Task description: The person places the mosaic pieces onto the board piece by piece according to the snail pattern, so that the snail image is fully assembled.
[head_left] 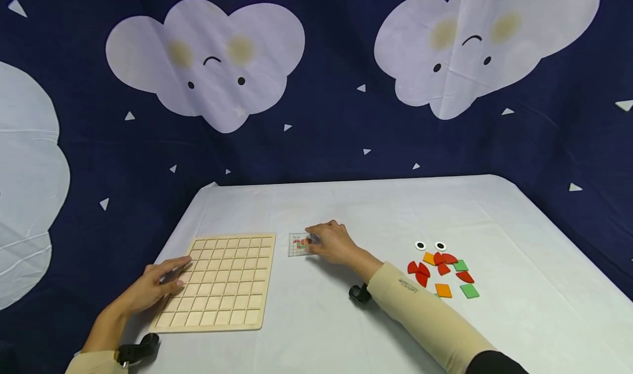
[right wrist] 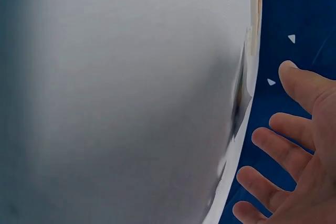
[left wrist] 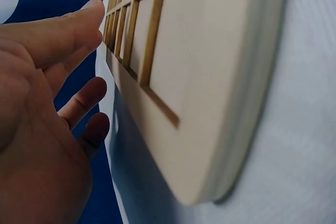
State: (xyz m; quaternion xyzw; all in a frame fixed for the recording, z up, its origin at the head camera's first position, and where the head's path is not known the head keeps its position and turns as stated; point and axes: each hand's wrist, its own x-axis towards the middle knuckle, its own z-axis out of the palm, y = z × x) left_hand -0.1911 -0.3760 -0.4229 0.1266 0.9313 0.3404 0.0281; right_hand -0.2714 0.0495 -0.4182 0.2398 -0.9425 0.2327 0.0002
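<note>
A pale wooden board with a grid of square recesses lies on the left part of the table. My left hand is at the board's left edge, its fingertips at or just over the rim; whether they touch is hard to tell. In the left wrist view the fingers look loosely extended beside the board's side. To the right of the board lies a small clear card printed with a coloured grid picture. My right hand hovers over the card's right side, fingers spread and slightly bent, partly covering it.
Right of my right forearm lie several red quarter-circle pieces, orange squares, green squares and two eye discs. A white cloth covers the table. Behind it hangs a dark blue curtain with clouds.
</note>
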